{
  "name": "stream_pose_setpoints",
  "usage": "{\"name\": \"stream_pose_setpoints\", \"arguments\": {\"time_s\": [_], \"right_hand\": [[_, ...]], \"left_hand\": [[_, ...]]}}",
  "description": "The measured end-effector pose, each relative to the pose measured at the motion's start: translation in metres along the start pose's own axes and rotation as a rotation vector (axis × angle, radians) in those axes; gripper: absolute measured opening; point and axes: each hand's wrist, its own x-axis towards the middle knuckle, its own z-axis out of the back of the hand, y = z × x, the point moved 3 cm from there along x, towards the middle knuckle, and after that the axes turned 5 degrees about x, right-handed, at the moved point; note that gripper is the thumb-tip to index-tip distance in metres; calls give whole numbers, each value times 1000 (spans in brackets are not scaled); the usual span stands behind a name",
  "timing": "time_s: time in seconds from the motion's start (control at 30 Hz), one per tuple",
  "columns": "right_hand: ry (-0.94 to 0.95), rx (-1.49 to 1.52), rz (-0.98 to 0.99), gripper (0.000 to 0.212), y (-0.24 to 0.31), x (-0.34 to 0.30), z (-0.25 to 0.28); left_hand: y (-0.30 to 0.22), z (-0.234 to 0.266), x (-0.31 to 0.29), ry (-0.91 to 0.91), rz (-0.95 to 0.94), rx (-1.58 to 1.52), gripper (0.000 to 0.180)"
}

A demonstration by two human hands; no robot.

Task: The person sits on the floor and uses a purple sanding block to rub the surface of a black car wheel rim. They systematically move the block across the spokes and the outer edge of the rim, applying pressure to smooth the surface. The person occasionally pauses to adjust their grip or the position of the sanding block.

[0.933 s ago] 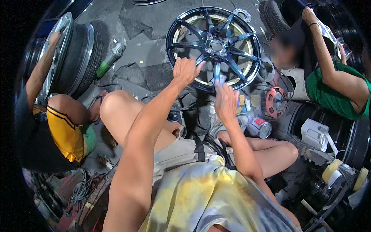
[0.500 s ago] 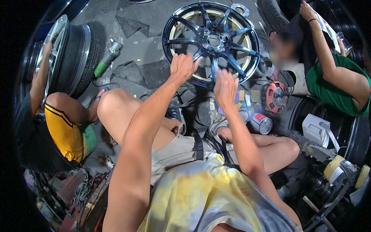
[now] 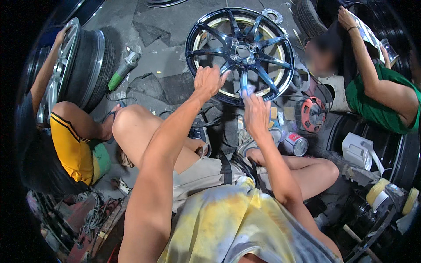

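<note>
A glossy dark multi-spoke wheel rim (image 3: pixel 264 75) with a pale inner ring sits in front of me. My left hand (image 3: pixel 209 81) is closed over its near left edge, with the thumb pointing toward the spokes. At the near edge, my right hand (image 3: pixel 257 113) has its fingers bent toward the base of a spoke. A small pale patch shows at those fingertips. Whether it is a held pad or a shine on the rim is unclear.
A green-and-grey angle grinder (image 3: pixel 124 69) lies left of the rim. Close on the right are a metal can (image 3: pixel 294 143), a red-and-black round device (image 3: pixel 310 115) and a white jug (image 3: pixel 357 150). Co-workers sit on both sides, the left one holding a wheel (image 3: pixel 66 65) with a tyre.
My right hand, blurred before, is sharper and slightly lower in the picture. The rim also appears slightly lower, and my left hand keeps its hold. The left co-worker's hand has moved up the wheel.
</note>
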Motion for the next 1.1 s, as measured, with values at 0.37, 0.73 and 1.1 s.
{"name": "stream_pose_setpoints", "arguments": {"time_s": [0.37,0.73,1.1], "right_hand": [[-29,-8,18,33,-1,7,11],[55,-103,-27,38,-11,34,-2],[-70,-20,-38,32,-19,56,-14]], "left_hand": [[-3,3,4,-33,-50,-15,54],[-5,6,1,59,-3,-48,53],[-7,1,-1,8,-38,-43,53]]}}
